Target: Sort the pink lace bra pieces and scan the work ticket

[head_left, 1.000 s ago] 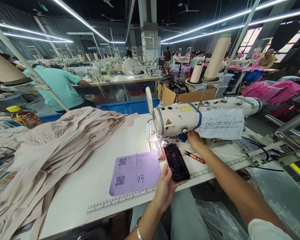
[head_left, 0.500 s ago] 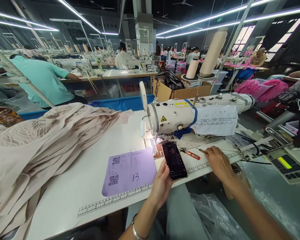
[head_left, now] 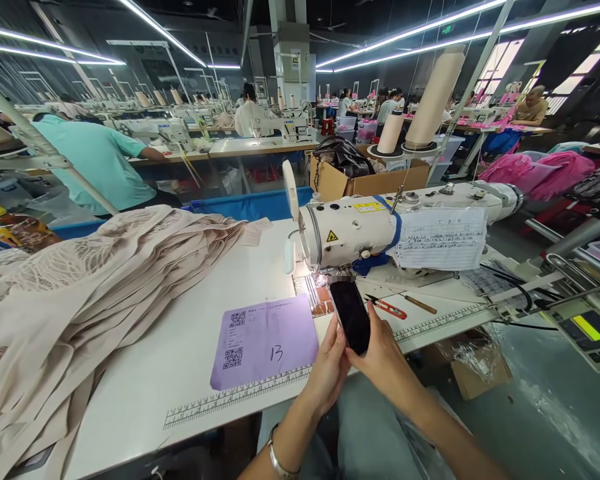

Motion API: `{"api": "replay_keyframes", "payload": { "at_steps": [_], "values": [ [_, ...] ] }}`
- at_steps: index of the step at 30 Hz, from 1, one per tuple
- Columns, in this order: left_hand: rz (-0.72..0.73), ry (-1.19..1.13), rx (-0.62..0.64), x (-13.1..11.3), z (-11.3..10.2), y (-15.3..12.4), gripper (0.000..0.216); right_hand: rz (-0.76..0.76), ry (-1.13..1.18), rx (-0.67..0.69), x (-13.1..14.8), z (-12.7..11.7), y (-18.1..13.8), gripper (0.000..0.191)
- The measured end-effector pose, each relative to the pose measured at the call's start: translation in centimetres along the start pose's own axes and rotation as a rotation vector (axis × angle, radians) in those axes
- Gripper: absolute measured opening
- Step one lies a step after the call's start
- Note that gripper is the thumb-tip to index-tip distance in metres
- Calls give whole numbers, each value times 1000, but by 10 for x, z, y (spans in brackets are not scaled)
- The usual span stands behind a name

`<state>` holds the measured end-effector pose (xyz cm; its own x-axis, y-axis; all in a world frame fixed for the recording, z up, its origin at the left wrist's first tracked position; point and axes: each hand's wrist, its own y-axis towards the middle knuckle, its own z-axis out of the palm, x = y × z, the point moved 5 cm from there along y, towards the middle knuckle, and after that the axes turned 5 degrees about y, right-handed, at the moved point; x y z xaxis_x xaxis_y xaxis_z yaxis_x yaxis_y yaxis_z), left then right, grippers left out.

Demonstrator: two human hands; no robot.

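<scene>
A black phone with a dark screen is held upright over the table's front edge. My left hand grips it from the left side. My right hand has closed around its lower right side, fingers wrapped on it. Just left of the phone lies a purple sheet with QR codes and "13" written on it. Behind the phone stands a white sewing machine with a handwritten paper taped to its arm.
A big heap of beige fabric covers the table's left. Red-handled snips and a brown tool lie right of the phone. Thread cones, a cardboard box and a control panel are around; other people sit at machines behind.
My right hand left the machine, passed over the tools on the table, and came back to grip the phone beside my left hand. The phone's screen has gone dark.
</scene>
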<state>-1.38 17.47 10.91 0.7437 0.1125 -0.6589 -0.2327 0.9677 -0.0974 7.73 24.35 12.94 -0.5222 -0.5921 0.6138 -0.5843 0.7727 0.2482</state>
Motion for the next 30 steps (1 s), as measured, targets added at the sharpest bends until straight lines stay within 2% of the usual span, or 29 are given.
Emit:
{"api": "replay_keyframes", "payload": {
  "at_steps": [5,8,14,17,19,25,30],
  "values": [
    [-10,93,62,1,2,-1,65,29,-14,1,-9,-8,6,93],
    [0,113,54,2,-1,-2,65,110,-52,-5,-23,-22,25,96],
    [10,139,30,4,-3,-5,57,227,-223,-79,-40,-49,116,91],
    [37,168,62,4,-3,-7,53,308,-299,-61,-41,-47,153,72],
    [52,193,79,4,-2,-8,50,341,-327,-61,-40,-40,166,64],
    [66,241,97,2,0,-10,45,385,-389,-104,-42,-21,174,65],
    [75,258,116,0,1,-10,46,326,-393,-130,-44,-22,166,71]
  ]
}}
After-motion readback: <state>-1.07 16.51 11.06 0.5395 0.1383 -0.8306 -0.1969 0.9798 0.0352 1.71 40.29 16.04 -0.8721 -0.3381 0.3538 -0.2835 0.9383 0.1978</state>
